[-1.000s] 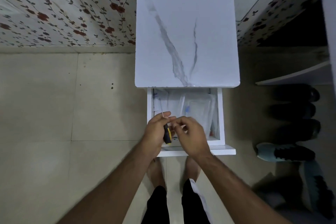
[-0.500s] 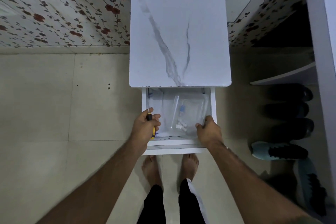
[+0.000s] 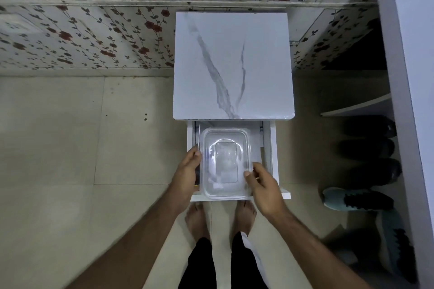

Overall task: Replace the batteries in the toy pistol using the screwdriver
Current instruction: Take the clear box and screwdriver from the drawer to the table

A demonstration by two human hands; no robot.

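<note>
My left hand (image 3: 187, 171) grips the screwdriver (image 3: 199, 138). Its thin metal shaft points away from me along the drawer's left wall, and its dark handle is mostly hidden in my fist. My right hand (image 3: 263, 185) holds the right edge of a clear plastic container (image 3: 225, 162), thumb on its lid. The lidded container lies flat in the open white drawer (image 3: 273, 148). I can make out only faint shapes through the lid. No toy pistol or batteries can be seen.
The drawer belongs to a white cabinet with a marble-pattern top (image 3: 232, 63) against a floral wall. My bare feet (image 3: 220, 218) stand on the tiled floor just below the drawer front. Several shoes (image 3: 357, 197) line the floor at the right, beside a white shelf unit (image 3: 408, 77).
The container's lid, tilted half a second ago, now lies flat and the container sits centred in the drawer. My right hand moved from the drawer's front edge onto the container's right side.
</note>
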